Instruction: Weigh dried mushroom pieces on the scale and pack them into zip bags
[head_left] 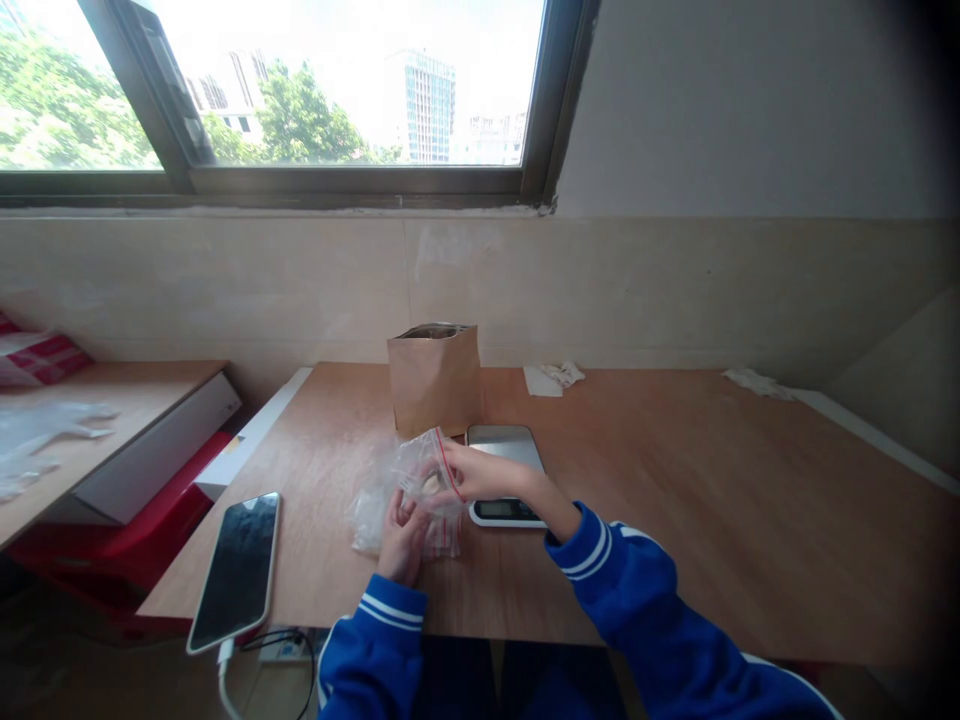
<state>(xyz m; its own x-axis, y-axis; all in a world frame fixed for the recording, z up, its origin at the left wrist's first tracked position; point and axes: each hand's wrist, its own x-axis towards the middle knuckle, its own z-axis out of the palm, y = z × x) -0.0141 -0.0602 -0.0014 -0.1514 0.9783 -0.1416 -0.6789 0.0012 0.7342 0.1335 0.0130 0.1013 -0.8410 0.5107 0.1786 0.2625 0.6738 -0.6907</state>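
By the left hand (403, 535), the near side of a clear bag (415, 458) is being pinched between thumb and curled fingers, with little gap being left. The right hand (474, 472) is being held at the red-striped mouth, its fingers bent and partly being covered by the film; whether they are reaching inside or lying behind it cannot be told, nor how tightly they are closing. Something pale is being glimpsed through the plastic, too blurred to be named.

The mouth line is being slanted from far left to near right, and the bag's body is being spread leftward from it, so the right hand is being kept nearer the mouth and the left nearer the lower side. Beneath and to the left, a heap of clear bags (369, 520) is being supported by the table (675, 500), left of the middle of its near edge.

Just right of the heap, a scale (504, 512) is being partly hidden by the right forearm. Beyond, a paper bag (435, 385) is being stood upright towards the far edge. By the near-left corner, a phone (236, 560) is being laid along the left edge, a white cable (224, 675) being plugged into it. Daylight is being let in by a window (337, 100) above the tiled wall.
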